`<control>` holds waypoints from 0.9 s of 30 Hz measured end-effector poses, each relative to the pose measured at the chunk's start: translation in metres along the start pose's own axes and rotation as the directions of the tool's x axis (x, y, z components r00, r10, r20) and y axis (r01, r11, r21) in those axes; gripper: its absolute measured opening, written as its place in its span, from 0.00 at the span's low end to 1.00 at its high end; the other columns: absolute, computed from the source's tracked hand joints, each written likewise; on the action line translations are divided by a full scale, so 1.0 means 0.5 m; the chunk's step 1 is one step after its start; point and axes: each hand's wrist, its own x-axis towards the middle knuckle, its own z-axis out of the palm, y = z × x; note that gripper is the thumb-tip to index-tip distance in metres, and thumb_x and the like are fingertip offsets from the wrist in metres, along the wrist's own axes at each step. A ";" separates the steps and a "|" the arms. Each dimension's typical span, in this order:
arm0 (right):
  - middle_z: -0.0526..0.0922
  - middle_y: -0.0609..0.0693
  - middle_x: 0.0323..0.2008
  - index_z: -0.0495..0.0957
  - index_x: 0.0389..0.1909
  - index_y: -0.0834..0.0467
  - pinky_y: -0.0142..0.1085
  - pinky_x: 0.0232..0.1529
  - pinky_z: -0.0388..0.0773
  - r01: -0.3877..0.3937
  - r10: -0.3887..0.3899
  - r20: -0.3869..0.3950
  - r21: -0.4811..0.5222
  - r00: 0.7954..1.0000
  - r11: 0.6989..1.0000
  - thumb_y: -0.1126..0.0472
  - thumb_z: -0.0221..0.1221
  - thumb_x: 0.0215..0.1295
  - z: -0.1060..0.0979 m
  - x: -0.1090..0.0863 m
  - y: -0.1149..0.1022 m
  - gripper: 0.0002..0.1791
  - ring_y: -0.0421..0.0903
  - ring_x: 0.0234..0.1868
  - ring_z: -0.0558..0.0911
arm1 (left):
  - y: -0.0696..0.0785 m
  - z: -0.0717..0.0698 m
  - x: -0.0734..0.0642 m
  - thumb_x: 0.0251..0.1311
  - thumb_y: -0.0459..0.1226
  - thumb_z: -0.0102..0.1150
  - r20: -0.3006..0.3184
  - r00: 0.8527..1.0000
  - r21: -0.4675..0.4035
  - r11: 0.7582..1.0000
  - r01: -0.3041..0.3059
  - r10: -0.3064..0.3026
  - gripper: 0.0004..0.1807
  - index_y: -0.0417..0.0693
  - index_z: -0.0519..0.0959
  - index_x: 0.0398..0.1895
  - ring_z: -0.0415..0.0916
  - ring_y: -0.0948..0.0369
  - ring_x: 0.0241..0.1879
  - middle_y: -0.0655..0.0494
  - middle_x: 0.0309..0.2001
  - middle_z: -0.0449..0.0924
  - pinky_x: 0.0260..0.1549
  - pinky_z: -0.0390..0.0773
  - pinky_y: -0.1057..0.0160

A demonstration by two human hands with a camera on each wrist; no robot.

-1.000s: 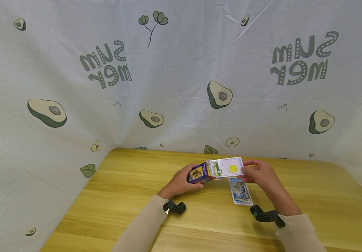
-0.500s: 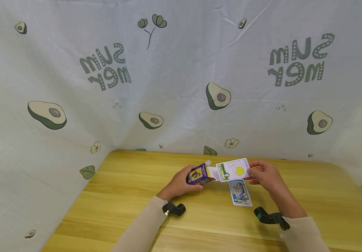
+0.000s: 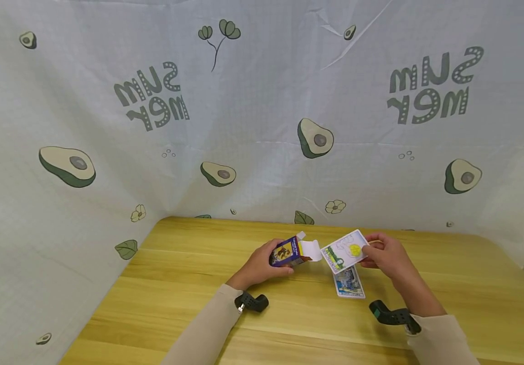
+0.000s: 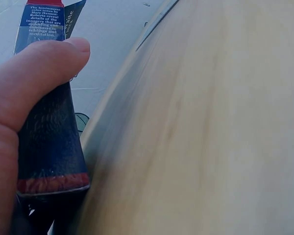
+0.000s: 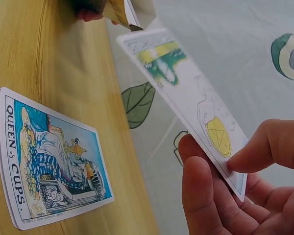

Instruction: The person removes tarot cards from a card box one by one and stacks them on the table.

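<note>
My left hand (image 3: 259,263) grips a blue and purple card box (image 3: 285,252), tilted with its open flap end toward the right. In the left wrist view the thumb lies across the narrow side of the box (image 4: 51,132). Between thumb and fingers, my right hand (image 3: 387,253) pinches a tarot card (image 3: 345,252) with a yellow pentacle on it, held by its right end. Below that card, a small stack of cards lies on the table, topped by the Queen of Cups card (image 5: 56,161); the held card overlaps its upper part in the head view.
The wooden table (image 3: 175,304) ends at the back against a hanging white sheet (image 3: 253,101) printed with avocados and lettering. A black wrist camera mount (image 3: 252,302) sits on the left wrist, another mount (image 3: 394,314) on the right.
My right hand has drawn the pentacle card out of the box, moving it right and turning it over the Queen of Cups card. The left hand and box have barely moved.
</note>
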 end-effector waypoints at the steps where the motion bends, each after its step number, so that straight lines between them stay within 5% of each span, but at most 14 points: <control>1: 0.76 0.67 0.43 0.61 0.58 0.72 0.39 0.37 0.82 0.004 -0.004 0.004 0.002 1.000 1.000 0.66 0.52 0.66 -0.001 0.000 0.001 0.23 0.52 0.33 0.82 | 0.000 0.000 0.000 0.51 0.51 0.70 0.000 1.000 -0.001 1.000 -0.001 0.001 0.39 0.55 0.66 0.65 0.71 0.64 0.46 0.60 0.52 0.73 0.44 0.72 0.66; 17: 0.66 0.71 0.53 0.52 0.67 0.71 0.44 0.44 0.80 -0.006 0.007 0.024 -0.038 1.000 0.999 0.66 0.53 0.65 0.002 0.004 0.018 0.33 0.62 0.49 0.72 | 0.005 -0.002 -0.003 0.51 0.50 0.71 -0.001 1.000 -0.011 1.000 0.000 0.000 0.39 0.53 0.66 0.66 0.71 0.64 0.46 0.60 0.52 0.73 0.45 0.73 0.65; 27: 0.70 0.73 0.56 0.56 0.67 0.70 0.41 0.46 0.79 -0.047 0.047 -0.002 -0.057 0.999 0.997 0.61 0.56 0.65 0.003 0.015 0.039 0.33 0.60 0.49 0.78 | 0.004 -0.002 -0.001 0.51 0.51 0.71 -0.002 1.000 -0.015 1.000 0.007 -0.007 0.39 0.54 0.66 0.66 0.71 0.64 0.46 0.60 0.52 0.73 0.46 0.72 0.65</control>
